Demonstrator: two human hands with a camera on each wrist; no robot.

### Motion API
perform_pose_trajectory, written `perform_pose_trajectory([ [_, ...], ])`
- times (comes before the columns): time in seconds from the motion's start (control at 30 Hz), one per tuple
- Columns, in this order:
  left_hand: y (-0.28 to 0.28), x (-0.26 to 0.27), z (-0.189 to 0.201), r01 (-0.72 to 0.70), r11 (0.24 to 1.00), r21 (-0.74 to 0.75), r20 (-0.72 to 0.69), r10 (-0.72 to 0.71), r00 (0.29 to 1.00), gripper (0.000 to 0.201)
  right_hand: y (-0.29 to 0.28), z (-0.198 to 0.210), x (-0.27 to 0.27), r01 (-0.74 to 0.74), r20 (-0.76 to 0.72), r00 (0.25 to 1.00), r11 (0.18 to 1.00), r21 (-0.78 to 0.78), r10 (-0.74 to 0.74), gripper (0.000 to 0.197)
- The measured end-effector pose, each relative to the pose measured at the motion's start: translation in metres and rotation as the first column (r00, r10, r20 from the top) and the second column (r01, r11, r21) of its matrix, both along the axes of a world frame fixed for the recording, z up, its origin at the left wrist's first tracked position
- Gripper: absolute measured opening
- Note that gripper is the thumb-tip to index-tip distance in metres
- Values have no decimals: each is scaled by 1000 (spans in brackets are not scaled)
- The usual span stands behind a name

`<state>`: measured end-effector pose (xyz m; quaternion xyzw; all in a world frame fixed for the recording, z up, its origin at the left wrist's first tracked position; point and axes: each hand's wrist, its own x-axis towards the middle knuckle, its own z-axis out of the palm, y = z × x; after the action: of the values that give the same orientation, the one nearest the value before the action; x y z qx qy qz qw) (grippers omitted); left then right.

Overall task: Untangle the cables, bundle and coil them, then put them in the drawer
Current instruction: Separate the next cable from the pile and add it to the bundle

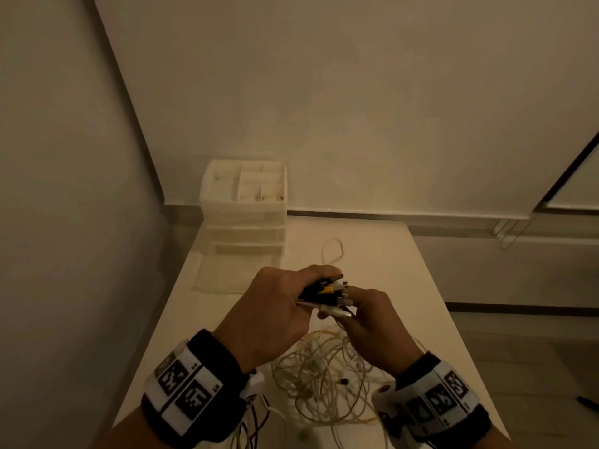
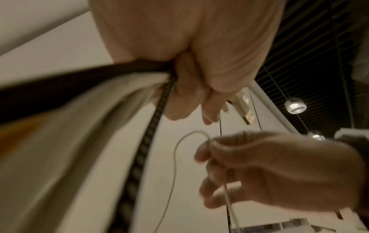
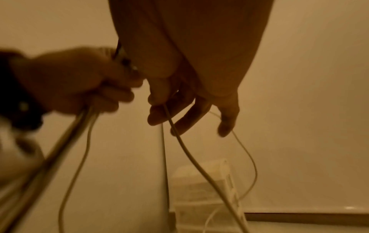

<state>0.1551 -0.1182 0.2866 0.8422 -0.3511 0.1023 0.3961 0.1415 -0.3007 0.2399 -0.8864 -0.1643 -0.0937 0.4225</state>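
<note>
- Left hand (image 1: 272,306) had its fingers clamped round a bunch of cable plugs (image 1: 334,291), held up over the worktop (image 1: 389,254).
- Right hand (image 1: 372,322) pinched one thin white cable (image 2: 175,157), fingers curled on it.
- The tangle (image 1: 330,380) lay on the near side, the drawer unit (image 1: 244,205) at the far left.
- My take: keep the plug ends lined up and feed one cable in slowly, no yanking, or the knots tighten.

My pale surface (image 1: 372,254) runs up to a cream wall (image 1: 324,92) with a dark strip along its foot. To my right, a white board (image 1: 577,186) leans low against that wall. Overhead, round lamps (image 2: 295,105) hang from a dark slatted ceiling (image 2: 311,47).
</note>
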Motion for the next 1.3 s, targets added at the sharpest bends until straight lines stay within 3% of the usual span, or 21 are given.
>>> perform_pose_trajectory([
  [0.17, -5, 4, 1, -56, 991, 119, 10, 55, 998, 46, -9, 14, -3, 26, -119, 993, 972, 234, 2, 17],
  [0.33, -9, 6, -1, -90, 981, 170, 30, 86, 996, 26, -8, 14, -10, -18, -230, 964, 902, 432, 130, 17],
  [0.47, -2, 5, 3, -184, 980, 79, 41, 181, 983, 28, -6, 11, -10, -53, -243, 950, 871, 489, 194, 16],
  [0.57, 9, 9, 24, -373, 915, -155, 90, 389, 917, 27, -8, -3, -11, -86, -281, 942, 943, 321, 182, 18],
  [0.67, 19, 13, 44, -454, 830, -325, 151, 519, 841, 18, -18, -34, -8, -13, -343, 937, 986, 166, 70, 13],
  [0.8, 23, 13, 41, -483, 773, -410, 140, 577, 805, 16, -31, -66, 3, 56, -338, 940, 997, 45, -38, 15],
  [0.87, 20, 13, 40, -496, 736, -461, 100, 599, 795, 16, -29, -77, 7, 39, -354, 932, 991, -131, -84, 18],
  [0.93, 19, 16, 37, -509, 729, -458, 107, 614, 782, 17, -24, -82, 9, 16, -342, 927, 929, -371, -152, 21],
  [1.0, 19, 24, 32, -567, 752, -337, 68, 620, 781, 22, -20, -80, 12, 14, -318, 928, 871, -492, -195, 26],
  [1.07, 19, 30, 26, -598, 791, -125, 11, 604, 797, 16, -18, -72, 12, 41, -330, 922, 900, -434, -201, 29],
  [1.1, 18, 31, 24, -599, 796, -87, -38, 598, 801, 13, -20, -68, 13, 86, -297, 932, 922, -378, -209, 29],
  [1.23, 12, 13, 23, -610, 739, -286, -86, 614, 785, 28, -30, -63, 21, 263, -292, 911, 956, -132, -291, 32],
  [1.3, 8, 5, 22, -526, 791, -313, -30, 545, 838, 30, -31, -55, 22, 284, -267, 913, 951, -122, -307, 36],
])
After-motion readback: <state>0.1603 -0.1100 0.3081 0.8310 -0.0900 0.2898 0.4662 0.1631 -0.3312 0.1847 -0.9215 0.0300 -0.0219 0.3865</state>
